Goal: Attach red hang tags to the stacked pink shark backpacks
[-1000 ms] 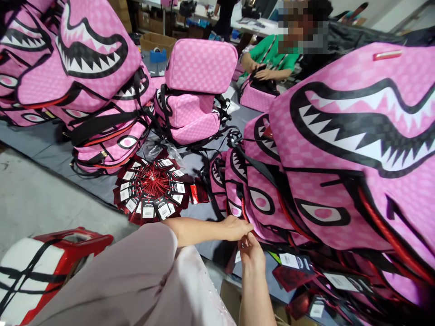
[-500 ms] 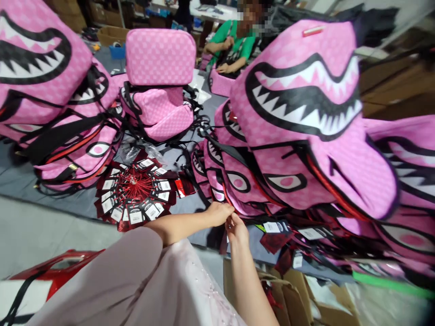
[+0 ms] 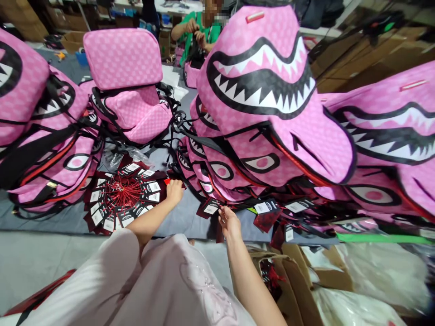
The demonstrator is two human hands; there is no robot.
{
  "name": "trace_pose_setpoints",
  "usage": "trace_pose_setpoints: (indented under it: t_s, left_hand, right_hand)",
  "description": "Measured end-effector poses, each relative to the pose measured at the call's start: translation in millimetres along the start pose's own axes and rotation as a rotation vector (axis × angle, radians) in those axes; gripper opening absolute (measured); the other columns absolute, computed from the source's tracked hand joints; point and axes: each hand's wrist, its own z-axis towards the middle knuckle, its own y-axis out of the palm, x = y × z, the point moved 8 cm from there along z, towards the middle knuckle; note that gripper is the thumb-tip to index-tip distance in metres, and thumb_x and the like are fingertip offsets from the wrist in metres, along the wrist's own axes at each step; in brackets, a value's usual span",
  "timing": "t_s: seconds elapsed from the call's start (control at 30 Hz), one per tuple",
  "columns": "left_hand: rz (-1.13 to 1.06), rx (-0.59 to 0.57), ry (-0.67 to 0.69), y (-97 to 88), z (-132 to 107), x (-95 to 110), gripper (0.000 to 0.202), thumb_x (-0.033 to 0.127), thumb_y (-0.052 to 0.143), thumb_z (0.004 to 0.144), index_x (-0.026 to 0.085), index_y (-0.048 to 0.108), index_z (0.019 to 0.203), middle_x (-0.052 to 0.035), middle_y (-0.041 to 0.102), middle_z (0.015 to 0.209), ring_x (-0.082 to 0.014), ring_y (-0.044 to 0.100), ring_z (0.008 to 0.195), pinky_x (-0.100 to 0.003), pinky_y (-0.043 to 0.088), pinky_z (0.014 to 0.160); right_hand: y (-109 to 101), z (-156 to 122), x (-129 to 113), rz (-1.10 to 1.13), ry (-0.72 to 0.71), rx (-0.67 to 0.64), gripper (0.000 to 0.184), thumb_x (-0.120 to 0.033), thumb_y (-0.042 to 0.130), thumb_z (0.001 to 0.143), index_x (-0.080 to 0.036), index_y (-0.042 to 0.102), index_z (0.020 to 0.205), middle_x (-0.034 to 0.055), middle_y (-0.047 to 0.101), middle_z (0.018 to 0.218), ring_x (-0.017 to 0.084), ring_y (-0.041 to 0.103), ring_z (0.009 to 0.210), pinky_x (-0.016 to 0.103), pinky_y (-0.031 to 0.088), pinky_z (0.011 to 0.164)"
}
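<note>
My left hand (image 3: 174, 192) reaches over the table with its fingers curled down on a small red card (image 3: 167, 181), which it mostly covers. Beside it, several hang tags (image 3: 149, 187) with white barcode stickers are fanned out in a ring, their red strings gathered at the centre. At the foot of a pile of pink shark-mouth backpacks (image 3: 220, 158), the fingertips of my right hand (image 3: 230, 222) pinch the right edge of a dark hang tag (image 3: 211, 208). That tag lies against the lowest backpack; whether it is tied on is hidden.
More pink backpacks (image 3: 73, 158) are piled at left, with a checked pink bag (image 3: 124, 59) on a stack behind the tags. More tags (image 3: 267, 208) hang at the table edge. An opened carton (image 3: 295, 280) stands below. Across the table, a person in green (image 3: 185, 40) handles a bag.
My hands were together at the backpack pile; now they are apart. My left hand has gone left to the red card, and a tag now shows beside my right hand. The view has shifted right.
</note>
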Motion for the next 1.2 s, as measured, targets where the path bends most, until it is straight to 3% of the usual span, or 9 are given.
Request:
trace_pose_setpoints:
  t_s: [0.1, 0.27, 0.4, 0.5, 0.57, 0.67, 0.8, 0.97, 1.2]
  left_hand:
    - [0.042, -0.108, 0.049, 17.7, 18.1, 2.9, 0.021, 0.027, 0.062, 0.088, 0.016, 0.064, 0.105, -0.013, 0.065, 0.112, -0.0279, 0.05, 0.111, -0.041, 0.036, 0.096]
    - [0.091, -0.218, 0.075, 29.5, 24.8, 4.6, 0.019, 0.022, 0.05, 0.094, 0.013, 0.067, 0.094, -0.0112, 0.068, 0.101, -0.0255, 0.055, 0.105, -0.043, 0.034, 0.097]
    - [0.074, -0.292, 0.118, 21.0, 3.2, -0.4, 0.019, 0.019, 0.054, 0.092, 0.014, 0.071, 0.086, -0.0101, 0.071, 0.088, -0.0236, 0.062, 0.094, -0.038, 0.039, 0.09]
    - [-0.001, -0.328, 0.213, -0.4, -21.8, 10.1, 0.018, 0.023, 0.057, 0.092, 0.02, 0.075, 0.09, -0.0062, 0.075, 0.087, -0.0201, 0.067, 0.089, -0.029, 0.042, 0.081]
    - [-0.065, -0.309, 0.296, -24.3, -33.6, 26.3, 0.024, 0.028, 0.051, 0.097, 0.026, 0.074, 0.104, -0.0016, 0.076, 0.098, -0.0154, 0.067, 0.094, -0.023, 0.044, 0.082]
    - [-0.217, -0.201, 0.398, -67.6, -36.4, 61.9, 0.031, 0.028, 0.048, 0.099, 0.026, 0.07, 0.12, -0.0008, 0.075, 0.109, -0.0129, 0.067, 0.096, -0.021, 0.045, 0.086]
    - [-0.271, -0.086, 0.422, -101.5, -24.7, 114.5, 0.028, 0.028, 0.057, 0.095, 0.025, 0.071, 0.118, -0.0017, 0.077, 0.1, -0.0159, 0.069, 0.085, -0.024, 0.047, 0.08]
    - [-0.044, -0.114, 0.455, -91.5, -11.8, 166.4, 0.023, 0.027, 0.055, 0.095, 0.025, 0.074, 0.107, -0.0055, 0.076, 0.103, -0.0239, 0.069, 0.098, -0.031, 0.046, 0.078]
    - [-0.052, -0.144, 0.5, -76.4, 1.1, 202.7, 0.025, 0.022, 0.052, 0.093, 0.023, 0.075, 0.103, -0.0095, 0.076, 0.102, -0.0275, 0.068, 0.099, -0.035, 0.047, 0.082]
  right_hand:
    - [2.3, -5.8, 3.8, 0.003, -0.016, -0.004, 0.016, -0.024, 0.071, 0.068, -0.02, 0.068, 0.083, -0.0009, 0.072, 0.077, 0.01, 0.066, 0.064, 0.016, 0.045, 0.049]
    - [-5.3, -8.1, 3.1, -0.016, -0.038, 0.008, 0.015, -0.021, 0.073, 0.066, -0.019, 0.068, 0.08, 0.0009, 0.073, 0.078, 0.011, 0.067, 0.064, 0.016, 0.046, 0.049]
    - [-18.0, -7.7, 2.6, -0.037, -0.065, 0.024, 0.018, -0.025, 0.075, 0.063, -0.019, 0.067, 0.078, 0.0016, 0.072, 0.078, 0.011, 0.066, 0.062, 0.018, 0.045, 0.05]
    - [-24.4, -12.4, 0.9, -0.039, -0.11, 0.041, 0.022, -0.029, 0.077, 0.061, -0.018, 0.066, 0.076, 0.0015, 0.07, 0.075, 0.012, 0.063, 0.061, 0.02, 0.044, 0.054]
    - [-25.3, -19.0, -11.0, -0.054, -0.216, 0.06, 0.025, -0.033, 0.075, 0.063, -0.018, 0.066, 0.081, 0.0007, 0.07, 0.076, 0.012, 0.061, 0.064, 0.023, 0.046, 0.061]
    - [-14.9, -34.2, -53.0, -0.157, -0.54, 0.067, 0.032, -0.042, 0.068, 0.073, -0.019, 0.065, 0.095, 0.0023, 0.069, 0.084, 0.015, 0.062, 0.074, 0.027, 0.048, 0.074]
    - [12.7, -43.9, -107.1, -0.391, -0.804, 0.122, 0.038, -0.049, 0.061, 0.081, -0.02, 0.06, 0.105, 0.003, 0.065, 0.081, 0.017, 0.057, 0.069, 0.03, 0.045, 0.071]
    - [38.4, -42.9, -132.3, -0.668, -0.931, 0.163, 0.026, -0.045, 0.054, 0.085, -0.02, 0.063, 0.087, 0.008, 0.066, 0.083, 0.022, 0.057, 0.076, 0.033, 0.043, 0.075]
    - [32.4, -43.7, -134.3, -0.539, -1.059, 0.052, 0.03, -0.03, 0.042, 0.087, -0.02, 0.068, 0.098, 0.0099, 0.07, 0.101, 0.022, 0.062, 0.096, 0.037, 0.047, 0.091]
